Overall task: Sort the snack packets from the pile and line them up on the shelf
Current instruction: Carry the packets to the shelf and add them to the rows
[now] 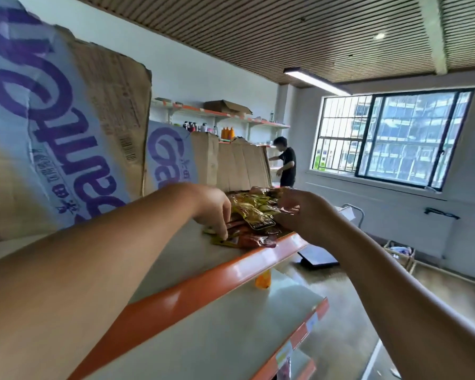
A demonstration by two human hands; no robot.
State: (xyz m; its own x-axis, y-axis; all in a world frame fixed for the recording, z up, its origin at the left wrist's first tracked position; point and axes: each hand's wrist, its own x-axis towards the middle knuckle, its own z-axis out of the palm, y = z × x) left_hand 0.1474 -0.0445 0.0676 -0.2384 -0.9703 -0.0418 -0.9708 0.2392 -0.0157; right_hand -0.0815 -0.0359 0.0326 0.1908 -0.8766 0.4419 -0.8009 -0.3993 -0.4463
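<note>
Though the pile of snack packets (254, 212) lies in plain sight at the far end of the top shelf (231, 272), just behind its orange front edge, both hands cover parts of it and the print is mostly too blurred to read. Left hand (213, 209): fingertips (223, 233) down on a red-brown packet (255, 239) at the pile's near side; the thumb is hidden, so whether the grip grasps or only presses, I cannot tell. Right hand (302, 212): seen from the back, its grip curled round crinkled snack packets at the pile's right side. Tall cardboard boxes (66, 119) with purple lettering stand along the shelf's back edge, cut off at the top left. A lower shelf (231, 325) shows beneath, with an orange bottle (263, 279) half hidden under the top shelf's front edge. In the room: slatted ceiling with a strip lamp (316, 80), a barred window (390, 138), wall shelves (225, 116) holding bottles, and a second person (287, 165) in black standing by them. A dark flat thing (317, 257) lies on the floor, unclear.
</note>
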